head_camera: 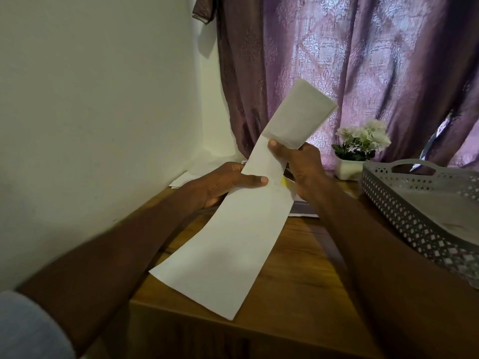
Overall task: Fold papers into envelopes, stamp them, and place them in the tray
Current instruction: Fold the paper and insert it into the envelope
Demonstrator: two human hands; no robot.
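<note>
A long white paper (228, 244), folded lengthwise into a narrow strip, is held in the air above the wooden table (298, 275). Its far end is folded over and sticks up toward the curtain. My left hand (228, 185) grips the strip's left edge near the middle, thumb on top. My right hand (300, 164) pinches the strip just below the folded-over part, thumb on the front. The grey perforated tray (414, 211) stands at the right, apart from both hands.
More papers and a printed sheet with a yellow patch (300, 203) lie on the table behind my hands. A white pot of white flowers (360, 149) stands by the purple curtain (363, 60). A white wall (90, 112) closes the left side.
</note>
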